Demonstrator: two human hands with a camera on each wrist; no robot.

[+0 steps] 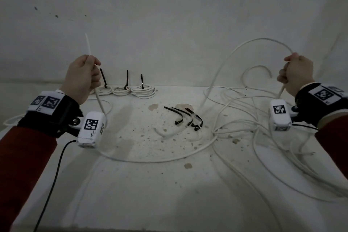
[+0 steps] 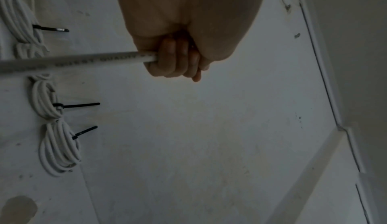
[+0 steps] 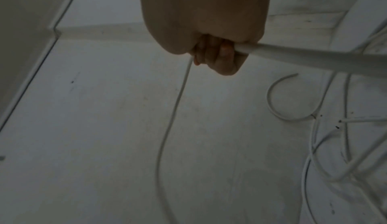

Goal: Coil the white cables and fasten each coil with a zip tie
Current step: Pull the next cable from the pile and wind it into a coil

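Note:
My left hand (image 1: 82,77) is raised at the left and grips a white cable (image 1: 150,160) near its end, whose tip sticks up above the fist. The cable hangs down past the wrist, sweeps in a long curve across the table and rises in a high arch to my right hand (image 1: 295,73), which grips it too. In the left wrist view the fingers (image 2: 176,58) curl round the cable (image 2: 83,60). In the right wrist view the fingers (image 3: 222,53) hold the cable (image 3: 314,57). Several loose black zip ties (image 1: 188,117) lie mid-table.
Three coiled white cables (image 1: 124,90), each tied with a black zip tie, sit in a row at the back by the wall. Several loose white cables (image 1: 263,137) lie tangled on the right of the stained white table (image 1: 150,194). A black lead (image 1: 50,184) hangs from my left wrist camera.

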